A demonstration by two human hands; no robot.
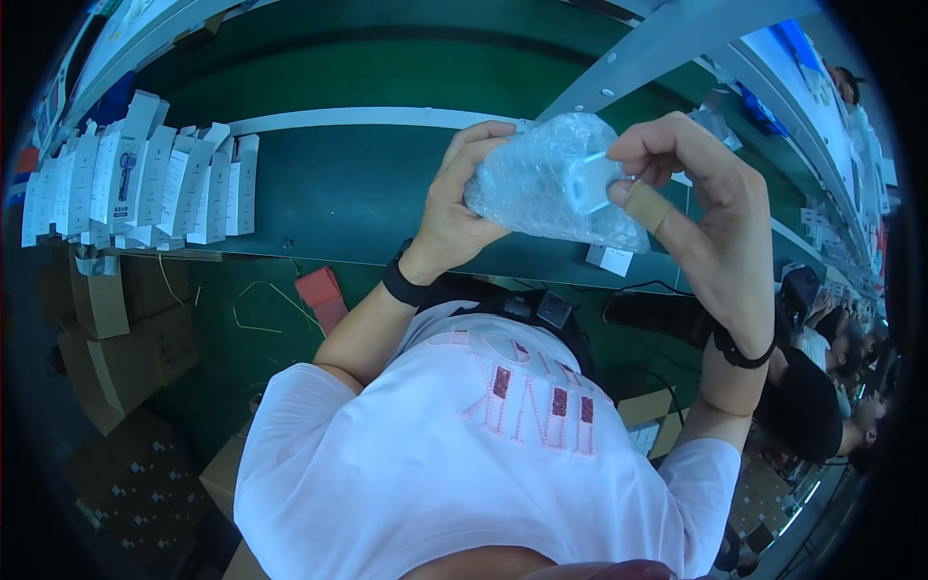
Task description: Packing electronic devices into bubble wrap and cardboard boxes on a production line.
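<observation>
My left hand (458, 198) is wrapped round the closed-looking left end of a clear bubble-wrap bag (532, 184), held up above the green bench. Inside the bag's right part shows a pale white piece (591, 184); the plastic blurs its kind. My right hand (710, 208) pinches at that piece's right edge, with index finger and thumb close together. A tan bandage (648, 205) covers the thumb. Below the bag, a small white box (610, 258) lies at the bench's front edge.
A row of upright white boxes (145, 179), several with raised flaps, fills the bench's left end. A metal post (667, 48) slants over the far side. Cardboard boxes (126, 358) stand on the floor at left. A red stool-like thing (322, 295) is below the bench. Other people sit at right.
</observation>
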